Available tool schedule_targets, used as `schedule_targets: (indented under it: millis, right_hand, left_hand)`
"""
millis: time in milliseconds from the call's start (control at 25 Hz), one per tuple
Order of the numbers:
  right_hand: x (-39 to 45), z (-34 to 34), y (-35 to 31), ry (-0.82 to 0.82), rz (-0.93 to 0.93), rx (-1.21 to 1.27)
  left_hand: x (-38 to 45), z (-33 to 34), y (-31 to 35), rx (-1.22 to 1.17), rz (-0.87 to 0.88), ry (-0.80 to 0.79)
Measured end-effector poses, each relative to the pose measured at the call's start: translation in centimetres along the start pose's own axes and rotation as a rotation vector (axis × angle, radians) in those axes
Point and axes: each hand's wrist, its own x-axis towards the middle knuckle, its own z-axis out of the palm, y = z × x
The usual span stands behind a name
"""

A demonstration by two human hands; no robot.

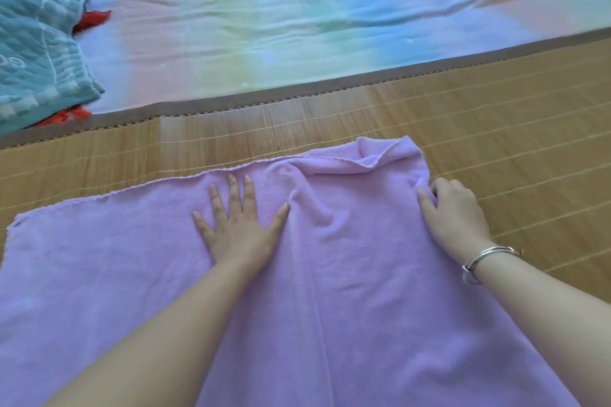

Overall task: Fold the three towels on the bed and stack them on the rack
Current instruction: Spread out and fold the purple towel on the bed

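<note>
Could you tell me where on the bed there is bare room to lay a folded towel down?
The pastel sheet is bare beyond the mat's brown border, right of the teal towel. The bamboo mat is bare right of the right hand. Near the left hand, the spread purple towel fills the space.

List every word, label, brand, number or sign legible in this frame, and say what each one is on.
Teal towel, at the left edge: pale raised lettering, cut off by the frame; only a fragment like "eo" shows, too partial to read as a word.
Purple towel: no text.
Bamboo mat: no text.
Pastel sheet: no text.
Bracelet on the right wrist: no marking can be made out.
</note>
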Motion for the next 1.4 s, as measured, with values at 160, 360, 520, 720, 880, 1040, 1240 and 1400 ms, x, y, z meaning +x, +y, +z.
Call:
schedule_targets:
  millis: [160, 360, 520, 720, 880, 1040, 1240, 1400]
  right_hand:
    - [2.8, -1.4, 1.2, 0.128, 0.105, -0.008]
    - [4.0, -0.4, 1.5, 0.089, 0.097, -0.030]
    - [6.4, -1.0, 1.2, -0.058, 0.293, 0.230]
    - [7.9, -0.7, 0.2, -0.048, 0.103, 0.307]
    - [7.8, -0.6, 1.5, 0.061, 0.037, 0.089]
    - [7.1, -1.7, 2.5, -0.057, 0.080, 0.187]
    - [-2.4, -5.5, 9.0, -0.569, 0.301, 0.512]
    - [-11.6, -5.3, 13.3, -0.389, 0.072, 0.330]
  left_hand:
    - [0.1, 0.5, 0.5, -0.014, -0.036, 0.028]
    - [0.1, 0.7, 1.0, 0.039, -0.048, 0.084]
    - [0.0, 0.6, 4.5, -0.022, 0.224, 0.129]
    - [2.5, 1.5, 10.1, 0.045, 0.364, 0.007]
    - [3.0, 2.9, 10.7, 0.113, 0.313, 0.019]
    - [3.2, 2.5, 11.4, 0.202, 0.251, -0.044]
    - [-4.3, 1.7, 12.1, -0.020, 0.301, 0.139]
    - [-12.9, 2.8, 6.9, -0.010, 0.295, -0.064]
